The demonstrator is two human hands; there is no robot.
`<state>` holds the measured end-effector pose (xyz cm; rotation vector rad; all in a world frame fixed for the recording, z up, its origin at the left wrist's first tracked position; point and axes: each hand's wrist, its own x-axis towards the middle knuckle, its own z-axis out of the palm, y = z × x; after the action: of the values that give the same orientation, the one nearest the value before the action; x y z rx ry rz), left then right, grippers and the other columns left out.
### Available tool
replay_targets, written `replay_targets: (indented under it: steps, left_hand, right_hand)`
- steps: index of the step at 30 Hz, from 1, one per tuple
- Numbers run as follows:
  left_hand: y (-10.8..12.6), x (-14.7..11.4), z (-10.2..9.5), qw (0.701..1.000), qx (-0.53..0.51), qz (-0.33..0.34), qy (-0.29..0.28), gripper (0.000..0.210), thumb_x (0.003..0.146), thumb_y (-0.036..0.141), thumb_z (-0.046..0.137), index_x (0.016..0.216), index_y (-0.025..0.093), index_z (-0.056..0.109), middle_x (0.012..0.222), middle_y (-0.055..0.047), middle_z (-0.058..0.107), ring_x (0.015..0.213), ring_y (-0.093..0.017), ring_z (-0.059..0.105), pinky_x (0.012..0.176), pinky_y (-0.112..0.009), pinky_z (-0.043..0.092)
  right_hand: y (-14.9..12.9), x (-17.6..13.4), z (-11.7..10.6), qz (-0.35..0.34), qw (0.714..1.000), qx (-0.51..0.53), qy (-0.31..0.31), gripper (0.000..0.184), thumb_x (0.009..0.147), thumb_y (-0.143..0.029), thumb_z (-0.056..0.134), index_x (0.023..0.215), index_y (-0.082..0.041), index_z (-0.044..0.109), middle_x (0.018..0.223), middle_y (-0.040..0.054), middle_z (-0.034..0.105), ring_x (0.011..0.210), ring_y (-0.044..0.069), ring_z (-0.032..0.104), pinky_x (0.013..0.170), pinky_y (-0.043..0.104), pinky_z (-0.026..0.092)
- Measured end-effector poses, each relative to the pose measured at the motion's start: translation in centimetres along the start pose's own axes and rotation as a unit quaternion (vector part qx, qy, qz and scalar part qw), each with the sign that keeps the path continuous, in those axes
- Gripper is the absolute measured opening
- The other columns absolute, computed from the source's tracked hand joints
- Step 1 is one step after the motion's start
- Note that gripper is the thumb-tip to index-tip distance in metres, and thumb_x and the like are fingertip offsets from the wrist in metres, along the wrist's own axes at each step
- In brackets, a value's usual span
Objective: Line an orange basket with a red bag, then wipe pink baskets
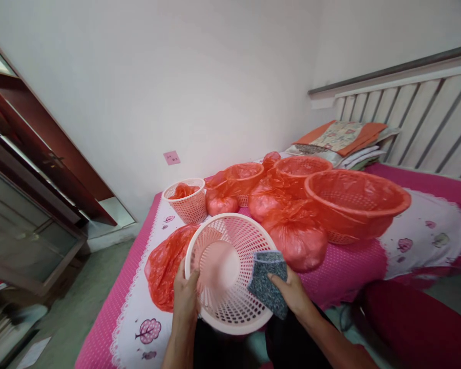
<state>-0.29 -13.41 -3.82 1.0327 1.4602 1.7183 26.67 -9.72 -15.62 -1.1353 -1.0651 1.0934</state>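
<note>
The bed (346, 264) spreads behind and to both sides of the pale basket (223, 264); the frame cuts off its right end. A red seat (418, 323), right of the pale basket, is also cut off, its base hard to make out. Folded bedding (341, 136) lies beyond the pale basket to the right.

An oval basket (357, 225), lined with red plastic, stands right of and behind the pale basket. Two round lined baskets (303, 169) stand farther behind, their lower parts largely hidden by red bags (297, 238). What these bags hold is unclear through the plastic. Another bag (165, 277) lies just left of the pale basket, which partly covers it. A white basket (188, 207), behind and left, has red plastic inside.

The left hand (186, 287) grips the pale basket's left rim, fingers hidden outside. The right hand (292, 292) pinches a grey cloth (267, 282) across the pale basket's right rim; whether it also grips that rim, I cannot tell.
</note>
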Motion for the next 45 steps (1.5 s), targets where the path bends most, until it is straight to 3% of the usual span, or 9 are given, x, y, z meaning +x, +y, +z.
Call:
replay_targets:
  steps: [6,10,16,18,21,26,32,39,45]
  left_hand:
    - [-1.2,0.1,-1.9,0.999,-0.024,-0.012,-0.035,0.062,0.075,0.043,0.082,0.132,0.022,0.068,0.139,-0.012,0.07,0.135,-0.035,0.061,0.116,-0.048,0.047]
    - [-0.2,1.6,-1.9,0.99,0.108,0.043,-0.083,0.063,0.081,0.045,0.076,0.139,0.022,0.065,0.149,-0.013,0.064,0.14,-0.035,0.056,0.12,-0.052,0.042]
    - [4.8,3.7,1.9,0.89,0.343,0.207,-0.219,0.058,0.088,0.026,0.061,0.146,0.02,0.06,0.154,-0.01,0.06,0.145,-0.029,0.052,0.124,-0.048,0.036]
    - [5.9,4.4,3.6,0.849,0.387,0.223,-0.282,0.059,0.087,0.014,0.055,0.145,0.021,0.061,0.151,-0.009,0.063,0.14,-0.026,0.058,0.121,-0.044,0.041]
    - [6.4,4.9,5.5,0.82,0.432,0.215,-0.309,0.063,0.084,0.004,0.046,0.142,0.022,0.064,0.138,-0.009,0.072,0.125,-0.024,0.069,0.109,-0.038,0.05]
    - [6.1,4.4,6.4,0.822,0.417,0.203,-0.331,0.055,0.09,0.007,0.046,0.137,0.027,0.067,0.125,-0.004,0.079,0.113,-0.022,0.073,0.098,-0.032,0.054]
    - [5.5,4.1,6.0,0.836,0.415,0.193,-0.301,0.051,0.094,0.013,0.047,0.14,0.023,0.064,0.13,-0.008,0.076,0.12,-0.024,0.07,0.104,-0.036,0.051]
    - [4.6,5.4,5.4,0.869,0.375,0.173,-0.273,0.047,0.092,0.02,0.052,0.137,0.025,0.067,0.135,-0.011,0.073,0.124,-0.031,0.068,0.107,-0.045,0.049]
    - [4.5,7.4,5.5,0.878,0.35,0.182,-0.271,0.043,0.09,0.022,0.055,0.129,0.028,0.072,0.122,-0.008,0.078,0.116,-0.03,0.07,0.104,-0.042,0.049]
  right_hand:
    - [-6.7,4.9,-1.7,-0.146,0.974,-0.158,-0.07,0.038,0.081,-0.038,0.066,0.115,-0.02,0.068,0.107,0.0092,0.078,0.096,0.028,0.074,0.09,0.042,0.057]
    - [-10.3,6.6,-1.5,-0.226,0.934,-0.24,-0.137,0.03,0.086,-0.03,0.065,0.116,-0.023,0.07,0.112,0.0078,0.076,0.103,0.027,0.071,0.094,0.04,0.053]
    - [-12.2,7.2,-0.1,-0.285,0.895,-0.288,-0.188,0.022,0.09,-0.018,0.065,0.11,-0.023,0.071,0.107,0.0066,0.072,0.102,0.025,0.067,0.093,0.037,0.051]
    - [-12.7,7.2,0.6,-0.294,0.884,-0.307,-0.195,0.02,0.091,-0.016,0.064,0.108,-0.023,0.071,0.104,0.0055,0.07,0.1,0.023,0.065,0.09,0.036,0.051]
    - [-13.4,7.0,1.8,-0.291,0.877,-0.336,-0.185,0.018,0.088,-0.013,0.068,0.104,-0.022,0.07,0.102,0.005,0.066,0.098,0.023,0.064,0.089,0.035,0.051]
    - [-13.5,6.8,4.0,-0.326,0.861,-0.357,-0.158,0.034,0.087,-0.017,0.075,0.119,-0.023,0.065,0.113,0.0067,0.067,0.11,0.026,0.062,0.099,0.041,0.049]
    - [-13.2,7.4,4.9,-0.348,0.838,-0.381,-0.179,0.024,0.091,-0.021,0.074,0.114,-0.022,0.065,0.112,0.0083,0.068,0.108,0.026,0.062,0.096,0.041,0.049]
    - [-12.7,7.9,4.6,-0.327,0.86,-0.361,-0.154,0.023,0.093,-0.021,0.071,0.115,-0.022,0.065,0.11,0.007,0.068,0.106,0.025,0.063,0.095,0.039,0.048]
    - [-11.5,9.0,4.1,-0.284,0.89,-0.336,-0.119,0.021,0.09,-0.024,0.071,0.111,-0.021,0.066,0.111,0.0067,0.067,0.106,0.023,0.064,0.096,0.038,0.048]
